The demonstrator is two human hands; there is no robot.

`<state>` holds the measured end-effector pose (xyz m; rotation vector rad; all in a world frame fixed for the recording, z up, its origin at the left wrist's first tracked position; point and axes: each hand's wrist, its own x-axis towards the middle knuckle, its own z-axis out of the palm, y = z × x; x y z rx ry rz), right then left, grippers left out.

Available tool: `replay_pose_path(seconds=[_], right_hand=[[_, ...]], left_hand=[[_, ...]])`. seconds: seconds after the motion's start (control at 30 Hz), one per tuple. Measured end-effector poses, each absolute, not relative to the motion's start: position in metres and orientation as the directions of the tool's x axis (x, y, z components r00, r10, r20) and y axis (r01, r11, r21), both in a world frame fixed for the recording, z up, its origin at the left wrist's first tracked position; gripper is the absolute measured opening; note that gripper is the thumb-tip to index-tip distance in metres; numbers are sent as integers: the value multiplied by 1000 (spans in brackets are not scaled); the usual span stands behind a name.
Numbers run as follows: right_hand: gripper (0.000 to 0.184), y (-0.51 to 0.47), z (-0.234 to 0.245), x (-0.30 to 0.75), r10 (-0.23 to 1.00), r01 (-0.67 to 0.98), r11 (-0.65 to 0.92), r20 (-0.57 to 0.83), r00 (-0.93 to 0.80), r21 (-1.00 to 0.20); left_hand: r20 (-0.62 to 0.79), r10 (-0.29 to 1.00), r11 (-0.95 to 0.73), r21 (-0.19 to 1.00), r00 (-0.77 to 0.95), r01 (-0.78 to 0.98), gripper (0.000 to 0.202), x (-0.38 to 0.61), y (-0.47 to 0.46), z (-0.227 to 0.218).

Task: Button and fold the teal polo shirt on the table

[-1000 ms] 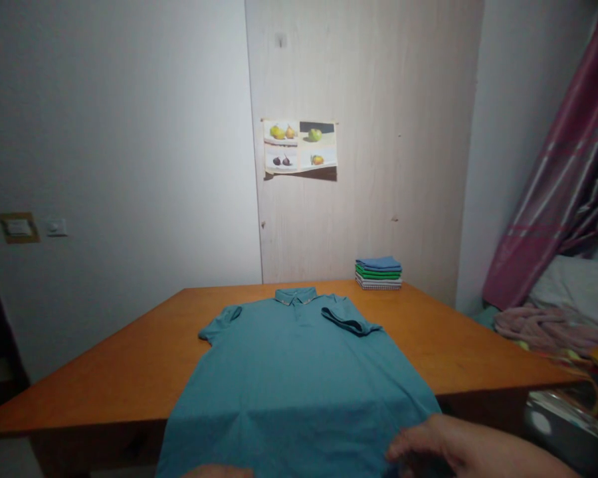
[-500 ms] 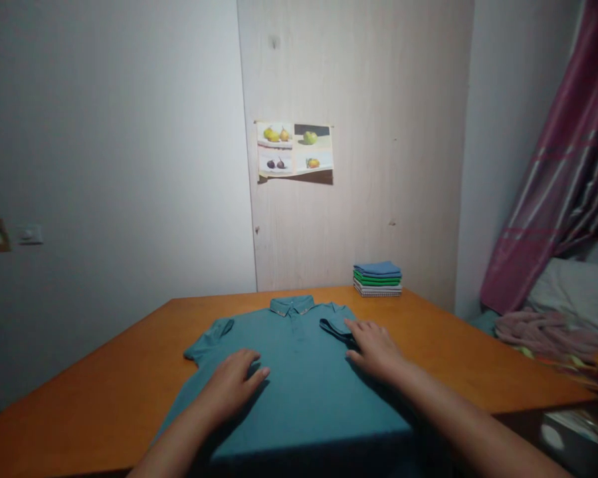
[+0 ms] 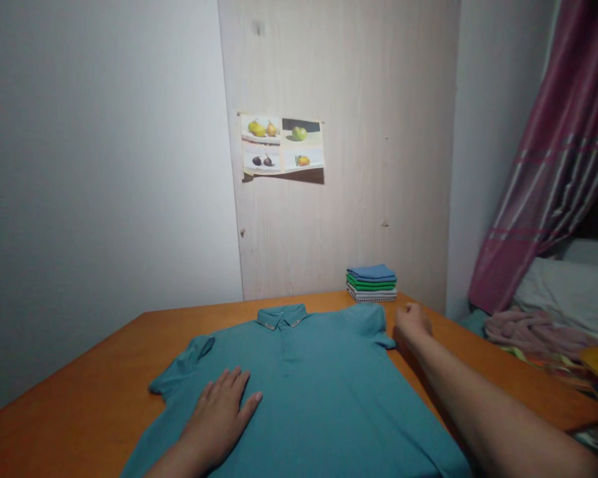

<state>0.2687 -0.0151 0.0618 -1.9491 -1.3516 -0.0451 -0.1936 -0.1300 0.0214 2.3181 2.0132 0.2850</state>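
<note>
Shirt (image 3: 313, 405) on table (image 3: 94, 398) | left hand (image 3: 224, 408) spread on it | right hand (image 3: 412, 322) curled beside sleeve (image 3: 371, 322) (grip unclear)

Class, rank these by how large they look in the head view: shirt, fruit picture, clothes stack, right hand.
1. Shirt
2. Fruit picture
The clothes stack and right hand look too alike to rank.

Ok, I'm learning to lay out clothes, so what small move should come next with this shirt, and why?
I'd probably bring the left hand to the left-side sleeve and smooth it outward: it looks creased and bunched, while the right-side sleeve looks more spread out. The left hand is open over the shirt, close to that creased sleeve.
</note>
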Motion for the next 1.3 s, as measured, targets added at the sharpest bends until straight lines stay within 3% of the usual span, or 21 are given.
replay_pose_path(seconds=[0.13,0.37,0.6,0.87,1.07,1.3], right_hand=[[47,-12,57,259,790,838,-190,427,439,-511],[29,-15,38,201,953,938,140,299,-41,-317],[33,9,47,202,977,977,-108,160,138,-182],[39,38,45,137,982,963,167,128,-142,-210],[41,52,45,114,986,973,112,146,-83,-203],[38,41,51,53,895,885,412,275,-350,-216]], left_hand=[[74,989,-135,149,125,980,78,-192,-130,22],[99,987,-136,129,123,982,78,-192,-131,19],[128,985,-133,126,117,983,76,-191,-136,21],[100,989,-118,112,107,987,75,-190,-137,21],[57,994,-96,118,90,988,75,-187,-141,28],[96,991,-105,143,91,984,73,-188,-142,23]])
